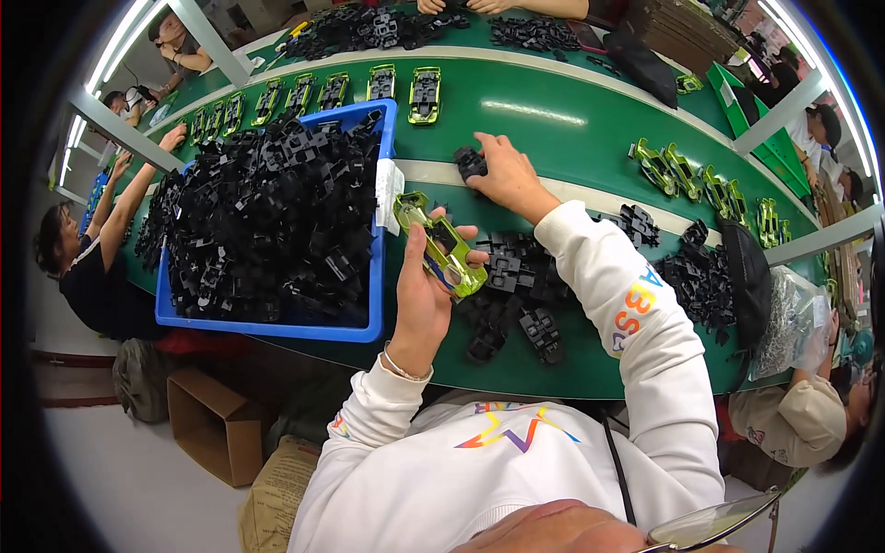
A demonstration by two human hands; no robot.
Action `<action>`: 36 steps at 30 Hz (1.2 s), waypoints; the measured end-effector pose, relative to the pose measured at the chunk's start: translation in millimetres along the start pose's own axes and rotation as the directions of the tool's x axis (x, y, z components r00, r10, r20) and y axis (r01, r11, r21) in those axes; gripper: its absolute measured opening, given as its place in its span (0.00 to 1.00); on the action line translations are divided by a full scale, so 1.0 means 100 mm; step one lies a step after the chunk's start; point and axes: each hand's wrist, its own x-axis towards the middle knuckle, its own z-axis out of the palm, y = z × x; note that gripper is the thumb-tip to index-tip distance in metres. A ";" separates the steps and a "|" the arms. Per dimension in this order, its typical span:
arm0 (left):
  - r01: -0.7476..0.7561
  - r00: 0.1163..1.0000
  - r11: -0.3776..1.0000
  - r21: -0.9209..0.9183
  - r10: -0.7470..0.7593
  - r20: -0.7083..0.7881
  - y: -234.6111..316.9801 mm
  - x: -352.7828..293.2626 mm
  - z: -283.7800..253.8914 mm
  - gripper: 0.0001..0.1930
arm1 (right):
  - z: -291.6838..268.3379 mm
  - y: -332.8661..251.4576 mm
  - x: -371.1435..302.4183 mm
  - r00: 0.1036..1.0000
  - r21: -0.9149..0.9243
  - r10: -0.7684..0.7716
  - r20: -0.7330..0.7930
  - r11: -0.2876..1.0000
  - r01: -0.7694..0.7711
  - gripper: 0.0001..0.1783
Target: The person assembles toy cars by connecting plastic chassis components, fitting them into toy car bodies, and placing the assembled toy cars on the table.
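My left hand [420, 300] is closed around a shiny green toy car body shell [452, 256], held tilted above the near part of the table. My right hand [513, 182], farther off and to the right, pinches a black plastic car interior part [468, 163] over the pale strip along the table. Below the shell and the right forearm lie loose black interior parts [509, 269] in a pile. Two of them, one being a black part [540, 334], rest nearer the table's front edge.
A blue bin [267, 328] heaped with black parts stands at my left. Beyond it, green shells with black parts [425, 95] form a row. More green shells [654, 169] sit at the right, near a black bag [745, 272] and clear plastic bags [791, 323]. Co-workers sit around the green table [572, 152].
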 end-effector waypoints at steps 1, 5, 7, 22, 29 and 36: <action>0.002 1.000 1.000 0.003 -0.002 -0.003 0.01 0.01 0.00 0.27 | 0.04 0.03 0.01 0.995 0.154 -0.087 -0.042 0.984 0.092 0.39; -0.001 1.000 1.000 -0.025 0.001 0.002 0.00 0.07 -0.10 0.26 | 0.12 0.13 -0.12 0.981 0.344 -0.174 -0.081 0.919 0.191 0.38; 0.004 1.000 0.999 -0.037 -0.004 -0.010 0.02 0.07 -0.13 0.26 | 0.06 0.17 -0.17 0.992 0.296 -0.114 0.051 0.950 0.094 0.31; 0.022 0.999 0.983 -0.182 -0.028 -0.031 -0.08 0.06 0.10 0.28 | -0.81 -0.49 -1.15 0.863 0.840 -0.150 0.482 0.361 -0.406 0.27; -0.064 0.997 0.983 -0.174 0.070 0.028 -0.13 -0.03 0.24 0.32 | -1.03 -0.49 -1.52 0.954 0.303 -0.300 0.007 0.910 0.284 0.37; -0.043 0.997 0.970 -0.238 0.056 0.048 -0.20 -0.09 0.36 0.33 | -1.18 -0.46 -1.64 0.964 0.197 -0.235 -0.124 0.946 0.256 0.31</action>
